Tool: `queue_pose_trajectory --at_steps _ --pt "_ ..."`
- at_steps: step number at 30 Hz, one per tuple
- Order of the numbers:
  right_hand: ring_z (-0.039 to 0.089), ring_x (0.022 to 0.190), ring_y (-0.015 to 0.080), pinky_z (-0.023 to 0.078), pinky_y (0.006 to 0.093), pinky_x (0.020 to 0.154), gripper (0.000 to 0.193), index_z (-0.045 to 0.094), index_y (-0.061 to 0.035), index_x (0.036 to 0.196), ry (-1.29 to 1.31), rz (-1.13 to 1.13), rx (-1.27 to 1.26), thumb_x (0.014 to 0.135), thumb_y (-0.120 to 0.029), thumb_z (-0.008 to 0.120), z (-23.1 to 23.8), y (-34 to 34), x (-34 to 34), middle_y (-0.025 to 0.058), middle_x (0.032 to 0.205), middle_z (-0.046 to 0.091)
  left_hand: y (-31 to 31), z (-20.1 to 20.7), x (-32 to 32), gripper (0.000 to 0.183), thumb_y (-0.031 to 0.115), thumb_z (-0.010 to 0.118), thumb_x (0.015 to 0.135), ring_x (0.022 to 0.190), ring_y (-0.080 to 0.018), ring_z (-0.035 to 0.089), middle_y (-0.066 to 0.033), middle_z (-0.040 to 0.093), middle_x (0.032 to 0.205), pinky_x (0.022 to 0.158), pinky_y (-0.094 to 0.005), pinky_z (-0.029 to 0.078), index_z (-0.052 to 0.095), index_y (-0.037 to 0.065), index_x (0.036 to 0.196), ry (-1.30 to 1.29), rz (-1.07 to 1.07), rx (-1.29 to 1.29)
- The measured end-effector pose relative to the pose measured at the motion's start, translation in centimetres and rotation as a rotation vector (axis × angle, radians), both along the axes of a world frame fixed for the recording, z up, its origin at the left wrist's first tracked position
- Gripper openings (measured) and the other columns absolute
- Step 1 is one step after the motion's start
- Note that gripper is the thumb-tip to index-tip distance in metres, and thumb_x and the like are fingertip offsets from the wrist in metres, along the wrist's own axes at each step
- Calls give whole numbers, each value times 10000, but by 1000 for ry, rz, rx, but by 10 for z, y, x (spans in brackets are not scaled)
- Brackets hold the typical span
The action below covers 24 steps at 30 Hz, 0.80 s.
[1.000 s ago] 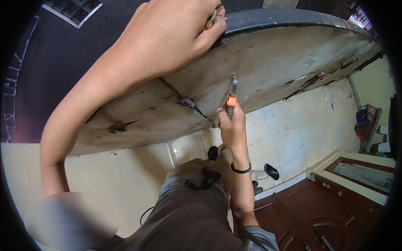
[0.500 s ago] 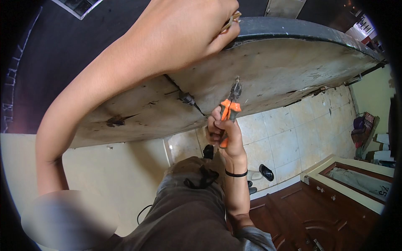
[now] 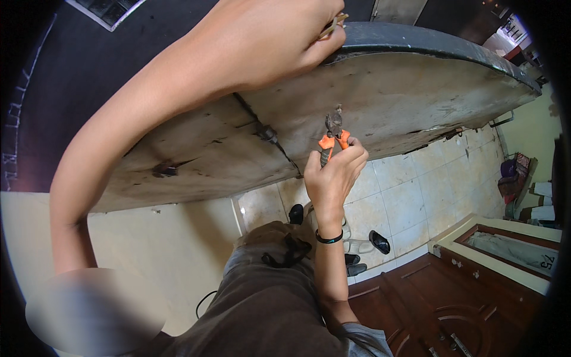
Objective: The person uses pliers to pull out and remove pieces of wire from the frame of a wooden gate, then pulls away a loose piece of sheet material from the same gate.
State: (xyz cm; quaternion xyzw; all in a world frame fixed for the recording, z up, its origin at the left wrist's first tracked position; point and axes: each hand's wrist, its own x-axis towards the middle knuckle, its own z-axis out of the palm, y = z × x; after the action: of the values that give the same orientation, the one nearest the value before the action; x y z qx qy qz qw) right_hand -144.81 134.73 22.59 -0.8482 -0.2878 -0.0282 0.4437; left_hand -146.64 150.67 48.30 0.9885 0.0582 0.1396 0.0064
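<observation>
My right hand (image 3: 338,178) is wrapped round pliers (image 3: 334,126) with orange and dark grips. Their dark metal jaws are spread and stand close to a small piece of metal (image 3: 339,108) sticking out of the panel (image 3: 386,101), a stained, beige upright surface with a dark top edge. I cannot tell whether the jaws touch it. My left hand (image 3: 285,41) lies over the panel's top edge (image 3: 410,37), its arm reaching across from the left. Its fingers are closed on thin yellowish pieces (image 3: 333,25), whose kind I cannot make out; the fingertips are mostly hidden.
A dark bolt or latch (image 3: 267,134) sits on a vertical rod along the panel. Below lies a tiled floor (image 3: 404,184) with several shoes (image 3: 379,242). A brown carved wooden door (image 3: 416,303) is at the lower right, and a cream wall (image 3: 154,250) at the left.
My right hand has turned, showing its back, and its grip on the pliers has changed. The plier handles and jaws have spread. The left hand has barely moved.
</observation>
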Motion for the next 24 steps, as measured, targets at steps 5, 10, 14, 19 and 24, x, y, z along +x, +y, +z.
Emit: queue_pose_trajectory --at_steps 5,10,14,19,24 --pt "456 1126 437 372 515 999 575 422 112 1236 -23 -58 23 790 -98 718 -15 11 -4 272 1164 444 20 6 25 312 199 534 965 710 -438 685 -285 651 727 695 -488 544 636 -58 823 44 -10 -237" --pt "469 1133 439 381 516 993 584 426 111 1230 19 -81 -2 791 -107 743 -8 16 -5 271 1155 455 34 -11 58 436 291 472 1015 900 -336 710 -309 695 921 845 -446 525 669 -96 970 46 37 -499" --pt "496 1114 437 400 511 977 568 430 108 1215 58 -113 4 806 -119 752 -8 19 -6 272 1146 468 38 -20 60 474 324 452 1033 999 -326 698 -295 714 1007 920 -429 500 675 -94 1054 120 19 -566" --pt "518 1105 441 411 512 980 534 428 104 1191 93 -138 78 826 -126 742 -18 28 -7 284 1142 490 36 -20 64 497 338 445 1035 980 -301 684 -294 713 1011 924 -423 501 684 -98 1023 216 -17 -641" --pt "587 1026 458 470 525 896 451 426 89 1139 216 -137 75 856 -123 707 -2 33 -15 288 1068 555 35 -20 61 507 329 429 1032 995 -317 690 -308 714 1039 938 -430 501 686 -108 1037 170 -42 -633"
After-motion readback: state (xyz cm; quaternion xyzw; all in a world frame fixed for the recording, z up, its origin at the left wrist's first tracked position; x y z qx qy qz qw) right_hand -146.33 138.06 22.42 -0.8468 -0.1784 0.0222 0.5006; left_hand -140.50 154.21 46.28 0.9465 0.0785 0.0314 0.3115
